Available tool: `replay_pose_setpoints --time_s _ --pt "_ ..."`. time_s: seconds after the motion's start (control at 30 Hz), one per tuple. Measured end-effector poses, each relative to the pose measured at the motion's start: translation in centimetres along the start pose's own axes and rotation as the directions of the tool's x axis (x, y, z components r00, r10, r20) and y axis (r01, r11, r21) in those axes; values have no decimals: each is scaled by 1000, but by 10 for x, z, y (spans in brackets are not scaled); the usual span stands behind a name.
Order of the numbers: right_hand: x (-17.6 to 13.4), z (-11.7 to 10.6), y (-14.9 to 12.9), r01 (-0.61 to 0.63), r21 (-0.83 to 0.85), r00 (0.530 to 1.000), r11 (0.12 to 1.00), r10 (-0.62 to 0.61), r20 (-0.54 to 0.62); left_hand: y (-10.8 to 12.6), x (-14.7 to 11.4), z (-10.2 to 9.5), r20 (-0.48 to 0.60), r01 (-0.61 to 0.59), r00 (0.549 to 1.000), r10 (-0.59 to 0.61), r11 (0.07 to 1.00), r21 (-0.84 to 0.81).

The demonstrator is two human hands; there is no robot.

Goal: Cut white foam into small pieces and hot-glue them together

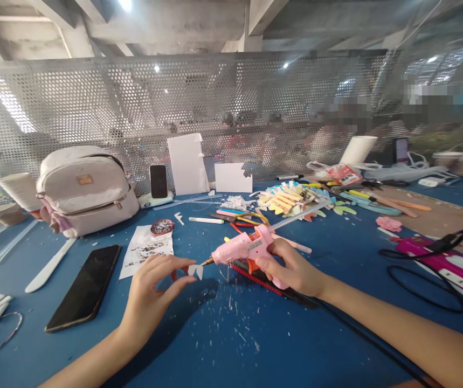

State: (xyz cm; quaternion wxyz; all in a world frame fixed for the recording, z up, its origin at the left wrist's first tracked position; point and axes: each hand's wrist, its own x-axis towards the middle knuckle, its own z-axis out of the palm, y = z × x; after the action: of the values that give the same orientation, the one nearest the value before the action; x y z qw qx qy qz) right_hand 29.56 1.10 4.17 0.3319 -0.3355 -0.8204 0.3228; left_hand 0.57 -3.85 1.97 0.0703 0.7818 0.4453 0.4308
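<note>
Between thumb and fingertips, my left hand (154,291) pinches a small white paper piece (196,271) above the blue table. My right hand (291,269) is wrapped round the handle of a pink hot glue gun (239,247), its fingers near the orange trigger. The gun points left, and its brass nozzle meets or nearly meets the edge of the paper piece; exact contact is hard to tell. A clear glue stick (299,215) juts from the gun's back. Below the gun lies a dark tool with a red toothed edge (257,279), partly hidden.
A backpack (83,188), a black phone (83,288) and a white plastic knife (49,267) lie on the left. Coloured paper strips (288,199), pens and scissors (223,217) are piled behind the gun. A magenta power strip (445,258) with black cables sits right.
</note>
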Motion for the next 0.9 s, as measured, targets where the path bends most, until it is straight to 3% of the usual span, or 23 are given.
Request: replay_pose_setpoints --time_s 0.27,0.5,0.77,0.9 --pt "-2 4 0 204 -268 979 942 -201 40 1 1 -1 -8 -123 992 124 988 90" --pt "-4 3 4 284 -375 959 882 -269 93 2 1 -1 -23 -131 991 134 984 124" --pt "1 -12 -2 242 -449 970 860 -226 89 -2 0 -3 -32 -2 999 4 999 53" --pt "2 -35 -4 129 -397 991 909 -126 36 -1 1 2 113 75 991 -76 997 13"
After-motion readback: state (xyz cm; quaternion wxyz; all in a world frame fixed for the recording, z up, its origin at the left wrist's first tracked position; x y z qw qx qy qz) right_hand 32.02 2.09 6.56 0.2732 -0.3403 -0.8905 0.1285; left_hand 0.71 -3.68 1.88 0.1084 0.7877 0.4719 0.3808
